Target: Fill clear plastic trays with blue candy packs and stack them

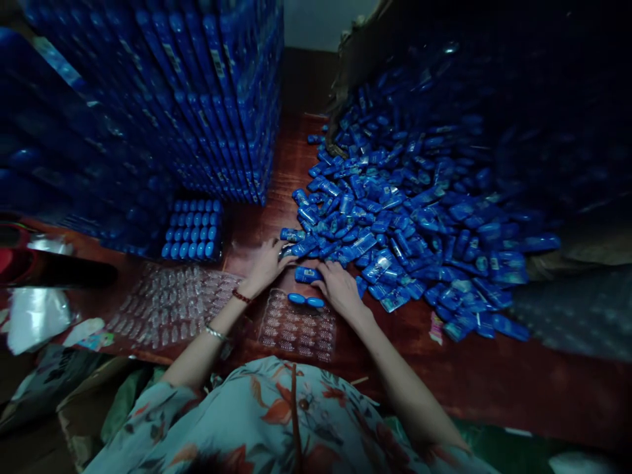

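- The left hand [266, 263] rests fingers-down on a blue tube [292, 235] at the near edge of the blue pile [419, 217].
- The right hand [340, 286] lies beside it, touching another tube [307, 274]; whether either grips cannot be told.
- Two tubes [306, 301] sit in the clear tray [299, 329], just nearer than the pile.
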Tool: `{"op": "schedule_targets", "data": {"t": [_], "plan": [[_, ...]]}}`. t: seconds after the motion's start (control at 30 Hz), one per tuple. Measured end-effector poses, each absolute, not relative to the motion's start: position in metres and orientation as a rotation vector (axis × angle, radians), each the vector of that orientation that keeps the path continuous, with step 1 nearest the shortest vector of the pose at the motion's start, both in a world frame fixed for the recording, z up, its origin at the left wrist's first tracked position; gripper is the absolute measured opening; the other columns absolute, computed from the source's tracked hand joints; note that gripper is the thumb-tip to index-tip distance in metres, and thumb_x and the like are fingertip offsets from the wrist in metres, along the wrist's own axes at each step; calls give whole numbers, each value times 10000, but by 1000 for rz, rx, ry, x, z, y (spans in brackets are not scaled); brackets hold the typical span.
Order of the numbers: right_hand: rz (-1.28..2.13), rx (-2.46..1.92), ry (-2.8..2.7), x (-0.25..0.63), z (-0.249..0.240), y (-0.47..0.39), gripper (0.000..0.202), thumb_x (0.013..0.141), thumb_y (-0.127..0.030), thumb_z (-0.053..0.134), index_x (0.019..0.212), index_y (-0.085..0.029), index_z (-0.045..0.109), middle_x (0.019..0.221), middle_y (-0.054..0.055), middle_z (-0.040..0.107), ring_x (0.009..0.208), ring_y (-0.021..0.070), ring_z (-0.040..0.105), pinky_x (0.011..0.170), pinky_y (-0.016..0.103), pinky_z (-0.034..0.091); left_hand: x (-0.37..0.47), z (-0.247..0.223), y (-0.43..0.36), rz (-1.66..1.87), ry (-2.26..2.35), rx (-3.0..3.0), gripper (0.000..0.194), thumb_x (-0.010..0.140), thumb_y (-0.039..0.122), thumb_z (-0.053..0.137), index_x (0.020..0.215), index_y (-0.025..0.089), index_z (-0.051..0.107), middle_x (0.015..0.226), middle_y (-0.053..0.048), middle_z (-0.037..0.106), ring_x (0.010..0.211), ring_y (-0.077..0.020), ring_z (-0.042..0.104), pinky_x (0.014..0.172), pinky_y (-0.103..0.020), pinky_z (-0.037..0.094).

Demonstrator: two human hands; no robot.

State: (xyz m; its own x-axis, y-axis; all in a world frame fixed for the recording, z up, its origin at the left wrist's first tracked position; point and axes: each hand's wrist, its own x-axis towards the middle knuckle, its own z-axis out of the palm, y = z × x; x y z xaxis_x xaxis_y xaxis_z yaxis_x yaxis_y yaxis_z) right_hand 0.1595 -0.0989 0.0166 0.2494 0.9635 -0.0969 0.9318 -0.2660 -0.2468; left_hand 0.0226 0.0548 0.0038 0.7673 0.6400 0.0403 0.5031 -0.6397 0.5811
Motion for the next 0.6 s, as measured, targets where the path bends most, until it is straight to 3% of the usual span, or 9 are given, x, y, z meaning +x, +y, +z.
{"op": "schedule_targets", "data": {"t": [0.23, 0.4, 0.47, 0.6], "plan": [[378, -2475, -1911, 154, 29, -100, 326, 757, -284, 669, 1044, -167, 568, 1055, 137, 575, 978, 291, 503, 741, 388, 420, 31, -10, 59, 224, 657, 2422, 406, 712, 233, 712, 1082, 161, 561, 1127, -111, 543, 1053, -258, 516, 900, -371, 423], [472, -2250, -1953, 161, 32, -86, 295, 776, -177, 625, 1061, -173, 549, 1039, 104, 589, 982, 257, 512, 783, 362, 421, 15, -5, 49, 260, 712, 2347, 192, 829, 278, 581, 979, 161, 602, 974, -86, 596, 928, -224, 558, 834, -344, 439], [514, -2184, -1863, 165, 31, -89, 265, 807, -140, 558, 1069, -169, 533, 1039, 98, 597, 969, 236, 534, 770, 336, 432, 2, 0, 45, 304, 754, 2250, 188, 858, 313, 532, 925, 159, 616, 929, -75, 612, 875, -207, 564, 808, -328, 441], [556, -2106, -1334, 174, 30, -127, 353, 853, -259, 508, 1192, -183, 445, 905, 63, 624, 738, 196, 601, 646, 318, 471, -33, 13, 34, 356, 919, 1881, 282, 818, 415, 564, 925, 160, 621, 896, -50, 643, 846, -190, 577, 791, -313, 455]]}}
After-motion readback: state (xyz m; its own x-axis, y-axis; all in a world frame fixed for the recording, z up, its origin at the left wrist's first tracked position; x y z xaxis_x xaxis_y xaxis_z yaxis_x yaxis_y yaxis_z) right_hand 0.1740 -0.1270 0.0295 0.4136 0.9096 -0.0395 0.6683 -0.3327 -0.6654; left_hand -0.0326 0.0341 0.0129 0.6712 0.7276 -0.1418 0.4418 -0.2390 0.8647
